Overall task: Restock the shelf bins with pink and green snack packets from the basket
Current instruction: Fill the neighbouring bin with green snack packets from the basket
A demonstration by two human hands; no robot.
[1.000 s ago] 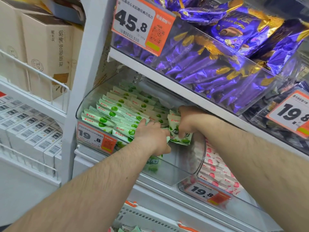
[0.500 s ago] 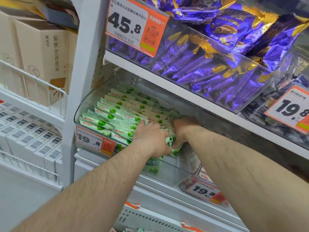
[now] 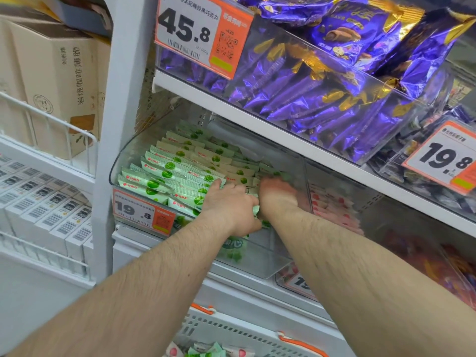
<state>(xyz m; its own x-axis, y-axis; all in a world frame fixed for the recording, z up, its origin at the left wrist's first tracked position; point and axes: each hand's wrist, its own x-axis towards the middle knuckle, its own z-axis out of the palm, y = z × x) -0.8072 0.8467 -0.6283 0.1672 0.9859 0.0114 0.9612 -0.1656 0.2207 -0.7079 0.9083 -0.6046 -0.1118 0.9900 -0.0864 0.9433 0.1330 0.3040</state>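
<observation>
A clear shelf bin holds rows of green snack packets. My left hand lies on the packets at the bin's right front, fingers stretched forward and pressing them. Right beside it, my right hand is blurred, with fingers curled down into a bunch of green packets at the bin's right end. The neighbouring clear bin to the right holds pink packets. At the bottom edge, the white basket with orange handles shows a few pink and green packets.
Directly above the green bin, a shelf carries a bin of purple chocolate bags with a 45.8 price tag. Left of a white upright post are cardboard boxes behind a wire rail and several white barcode boxes.
My right hand has pushed its bunch of green packets down and leftward into the bin, beside the left hand. The left hand stays pressed on the packets. The camera has shifted closer.
</observation>
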